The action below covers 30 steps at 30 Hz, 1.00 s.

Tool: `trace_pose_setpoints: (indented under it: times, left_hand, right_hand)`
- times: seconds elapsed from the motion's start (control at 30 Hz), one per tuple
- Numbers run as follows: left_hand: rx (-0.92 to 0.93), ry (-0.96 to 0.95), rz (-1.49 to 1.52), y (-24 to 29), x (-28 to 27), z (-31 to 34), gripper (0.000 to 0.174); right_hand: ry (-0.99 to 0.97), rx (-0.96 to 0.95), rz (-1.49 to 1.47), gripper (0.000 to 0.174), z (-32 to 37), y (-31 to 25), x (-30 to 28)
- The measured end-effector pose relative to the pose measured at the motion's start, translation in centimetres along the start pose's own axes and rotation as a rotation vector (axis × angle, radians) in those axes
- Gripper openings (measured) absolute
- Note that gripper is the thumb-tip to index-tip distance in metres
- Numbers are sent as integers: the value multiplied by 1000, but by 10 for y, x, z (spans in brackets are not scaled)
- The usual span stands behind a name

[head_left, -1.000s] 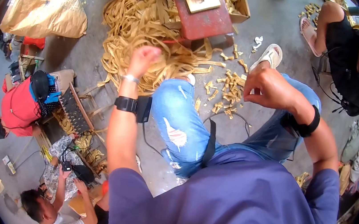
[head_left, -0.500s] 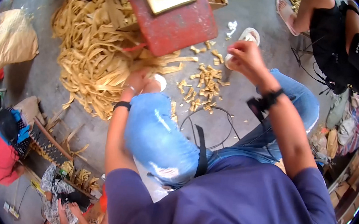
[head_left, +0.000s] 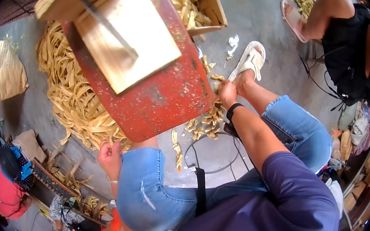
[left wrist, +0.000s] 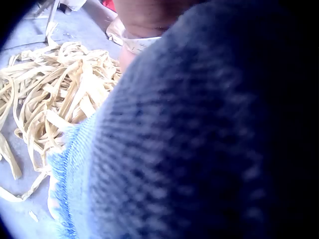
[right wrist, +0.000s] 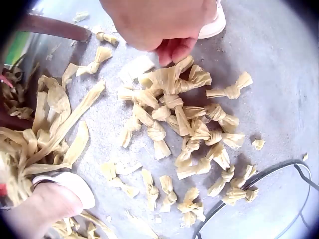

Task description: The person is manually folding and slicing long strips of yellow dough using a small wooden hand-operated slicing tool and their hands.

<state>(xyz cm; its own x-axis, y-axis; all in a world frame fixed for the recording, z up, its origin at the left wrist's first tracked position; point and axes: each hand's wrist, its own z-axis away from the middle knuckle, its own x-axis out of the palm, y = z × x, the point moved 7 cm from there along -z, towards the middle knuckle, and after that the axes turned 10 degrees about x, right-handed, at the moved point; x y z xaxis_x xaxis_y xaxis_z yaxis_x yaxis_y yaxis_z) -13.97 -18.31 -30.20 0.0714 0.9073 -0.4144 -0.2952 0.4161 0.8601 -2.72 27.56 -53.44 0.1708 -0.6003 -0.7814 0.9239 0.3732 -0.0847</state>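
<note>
In the head view my left hand point(head_left: 109, 156) is beside the left knee, fingers curled round the end of a flat tan strip point(head_left: 110, 141) from the big heap point(head_left: 69, 94). The left wrist view is mostly blocked by the jeans knee point(left wrist: 164, 134), with the heap point(left wrist: 70, 94) behind it. My right hand point(head_left: 227, 94) reaches down to the floor by the right foot. In the right wrist view its bunched fingertips pinch the upper end of a knotted strip point(right wrist: 168, 79), on top of a pile of similar short knotted pieces point(right wrist: 199, 132).
A red bench point(head_left: 158, 107) carrying a wooden board point(head_left: 129, 39) with a dark metal bar point(head_left: 99, 19) stands ahead. Beyond it is a cardboard box point(head_left: 210, 3) of strips. A black cable point(head_left: 210, 171) loops on the floor. Another person's legs point(head_left: 293, 22) are at the upper right.
My view has moved in over the red bench. The left hand has drawn back from the heap toward the knee, now gripping a strip; the right hand has lowered to the knotted pieces.
</note>
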Motion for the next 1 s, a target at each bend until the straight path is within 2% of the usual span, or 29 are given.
trace_pose_setpoints:
  times: [0.03, 0.13, 0.23, 0.37, 0.4, 0.5, 0.53, 0.63, 0.67, 0.77, 0.8, 0.87, 0.97, 1.0]
  left_hand:
    - [-43, 23, 60, 1, -1, 3, 23]
    - [-16, -43, -5, 8, 9, -1, 21]
    - [-23, 15, 32, 1, 10, -4, 21]
    - [-101, 37, 33, -5, 6, -2, 8]
    - [-77, 46, 50, -6, 7, -4, 10]
    - [-25, 52, 42, -9, 7, -7, 18]
    - [-13, 50, 5, -10, 4, -7, 19]
    - [7, 14, -98, -16, -3, -6, 21]
    - [11, -9, -132, -19, -6, -6, 21]
    - [68, 39, -65, -16, 3, -10, 22]
    - [35, 21, -62, -19, 5, -11, 22]
    - [-34, -17, -63, -24, 3, -10, 22]
    - [-27, -26, 14, -9, 13, -8, 23]
    - [-32, -23, 22, -3, 18, -8, 24]
  right_hand:
    - [-79, -12, 8, 30, -2, 5, 8]
    - [37, -43, -137, 35, 12, 6, -4]
    - [5, -33, -149, 38, 12, -4, -2]
    - [-53, -16, -160, 43, 16, -14, -8]
    - [-49, -15, -178, 42, 23, -27, -18]
    - [31, -168, -240, 39, 26, -50, -12]
    - [41, -237, -158, 29, 24, -52, -1]
    - [-52, -147, -76, 18, 17, -43, 23]
    - [-31, -43, -231, 19, 15, -32, 22]
    - [127, -117, -761, 19, 17, -67, -71]
    - [182, -213, -850, 15, 29, -101, -126]
    - [333, -549, -835, 14, 59, -165, -217]
    - [67, -671, -1297, 18, 82, -196, -259]
    - [130, -580, -1184, 21, 67, -186, -248]
